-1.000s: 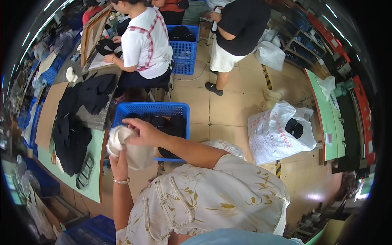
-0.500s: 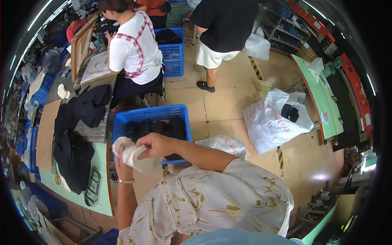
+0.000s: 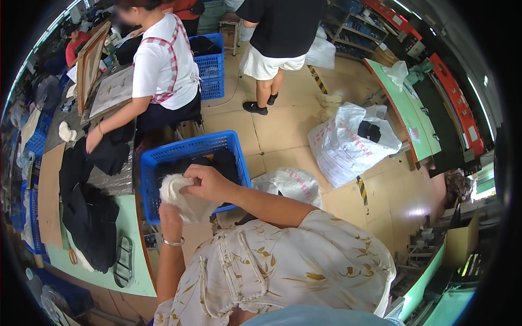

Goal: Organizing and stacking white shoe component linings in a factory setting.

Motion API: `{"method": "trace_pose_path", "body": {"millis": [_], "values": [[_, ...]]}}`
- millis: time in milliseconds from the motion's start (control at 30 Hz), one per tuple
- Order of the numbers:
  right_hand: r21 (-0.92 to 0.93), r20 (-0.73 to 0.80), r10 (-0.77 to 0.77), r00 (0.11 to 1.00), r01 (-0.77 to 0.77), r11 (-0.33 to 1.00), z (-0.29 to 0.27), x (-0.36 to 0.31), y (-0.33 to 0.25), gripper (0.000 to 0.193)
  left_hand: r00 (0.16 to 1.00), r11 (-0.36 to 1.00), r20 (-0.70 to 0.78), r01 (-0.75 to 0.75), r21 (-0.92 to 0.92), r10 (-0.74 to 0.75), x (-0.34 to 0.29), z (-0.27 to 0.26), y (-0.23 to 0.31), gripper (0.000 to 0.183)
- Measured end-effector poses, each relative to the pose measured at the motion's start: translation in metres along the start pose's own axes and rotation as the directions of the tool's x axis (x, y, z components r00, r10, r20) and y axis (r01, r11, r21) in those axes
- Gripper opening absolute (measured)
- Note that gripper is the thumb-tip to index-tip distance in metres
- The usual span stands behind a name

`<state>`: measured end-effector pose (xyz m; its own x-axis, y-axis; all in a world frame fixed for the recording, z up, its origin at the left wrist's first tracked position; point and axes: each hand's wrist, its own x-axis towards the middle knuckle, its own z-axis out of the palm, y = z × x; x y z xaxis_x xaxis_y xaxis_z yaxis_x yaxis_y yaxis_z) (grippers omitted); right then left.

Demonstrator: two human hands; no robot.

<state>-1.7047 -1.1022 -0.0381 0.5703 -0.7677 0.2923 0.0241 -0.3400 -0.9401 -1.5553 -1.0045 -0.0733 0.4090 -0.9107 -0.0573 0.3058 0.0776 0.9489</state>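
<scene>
A white fluffy piece of fabric [image 3: 194,207] is between my hands, over the near part of a blue plastic basket [image 3: 150,190] of dark pieces. My right hand [image 3: 205,183] closes on it from the right, with thumb and fingers pinching its upper layers. From below, my left hand [image 3: 172,218] grips its lower left side; those fingertips are partly hidden. Loose folds hang beneath the right hand. Black fabric pieces [image 3: 89,217] lie in a heap on the green-topped table [image 3: 142,271] to the left.
A co-worker [image 3: 163,65] sits at the far left beside a hinged frame [image 3: 89,62], one arm over black fabric. Another person [image 3: 277,49] stands at the back. White plastic sacks [image 3: 348,144] stand to the right. A black metal rack-like piece [image 3: 124,261] lies on the table.
The fabric has turned in my hands, its fluffy edge now upward and folds hanging lower. The co-worker's arm has reached down to the black fabric. The whole view has shifted slightly.
</scene>
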Motion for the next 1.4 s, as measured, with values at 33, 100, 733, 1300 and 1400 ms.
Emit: {"method": "trace_pose_path", "body": {"millis": [33, 100, 733, 1300, 1400], "values": [[-0.02, 0.017, 0.0, 1.0, 0.0, 1.0, 0.0, -0.001, 0.003, 0.023, 0.986, 0.967, 0.113, -0.141, 0.21, 0.12, -0.001, 0.009, 0.005, 0.032], [-0.051, 0.058, 0.071, 0.996, -0.068, 0.996, -0.004, -0.003, 0.006, 0.022, 0.962, 0.889, 0.228, -0.23, 0.396, 0.147, -0.001, 0.022, 0.013, 0.025], [0.257, 0.141, 0.002, 0.99, -0.038, 0.966, -0.132, 0.064, 0.092, 0.033, 0.987, 0.947, -0.153, 0.007, 0.32, 0.044, 0.079, 0.119, 0.005, 0.043], [-0.53, -0.38, 0.39, 0.839, -0.543, 0.651, -0.512, 0.348, 0.142, 0.082, 0.612, 0.878, -0.703, 0.027, 0.477, 0.363, 0.073, 0.11, 0.004, 0.053], [-0.558, -0.423, 0.351, 0.835, -0.545, 0.626, -0.518, 0.371, 0.156, 0.09, 0.584, 0.88, -0.712, -0.01, 0.474, 0.39, 0.053, 0.091, -0.002, 0.054]]}}
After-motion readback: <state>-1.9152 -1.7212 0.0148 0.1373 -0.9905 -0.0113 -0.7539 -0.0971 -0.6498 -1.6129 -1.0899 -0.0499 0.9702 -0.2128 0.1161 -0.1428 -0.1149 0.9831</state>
